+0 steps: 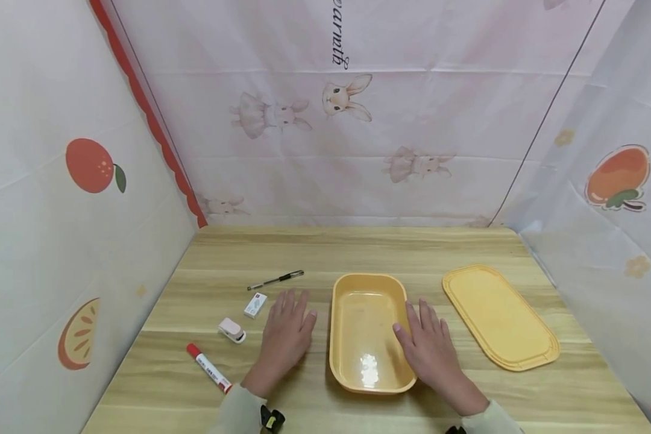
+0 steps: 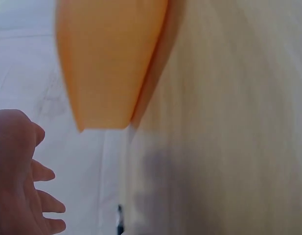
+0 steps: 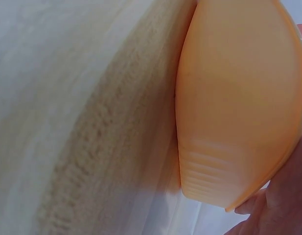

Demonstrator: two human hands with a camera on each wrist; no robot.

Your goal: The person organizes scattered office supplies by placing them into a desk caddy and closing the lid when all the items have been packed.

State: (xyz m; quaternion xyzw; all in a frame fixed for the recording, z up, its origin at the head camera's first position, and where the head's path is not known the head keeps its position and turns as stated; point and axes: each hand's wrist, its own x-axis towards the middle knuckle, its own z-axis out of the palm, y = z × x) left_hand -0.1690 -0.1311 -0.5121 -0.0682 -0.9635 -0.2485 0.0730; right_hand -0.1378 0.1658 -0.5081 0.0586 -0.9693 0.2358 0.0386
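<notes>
A yellow rectangular plastic container [image 1: 364, 325] stands on the wooden table, its inside bare. My right hand [image 1: 433, 351] rests at the container's right rim, thumb over the edge and the other fingers fairly straight along the outside. In the right wrist view, part of that hand [image 3: 285, 196] shows beside the container's outer wall [image 3: 234, 103]. My left hand [image 1: 286, 333] is left of the container, apart from it, fingers extended and holding nothing. Just beyond its left side lie a small white box [image 1: 255, 305] and a small pink-and-white stapler-like thing [image 1: 231, 330].
A black pen [image 1: 275, 280] lies behind the small box. Left of my left forearm is a white marker [image 1: 210, 369] with a red cap. At right, a yellow lid [image 1: 500, 316] lies flat on the table [image 1: 358, 247]. Printed cloth walls [image 1: 304, 181] stand around the table.
</notes>
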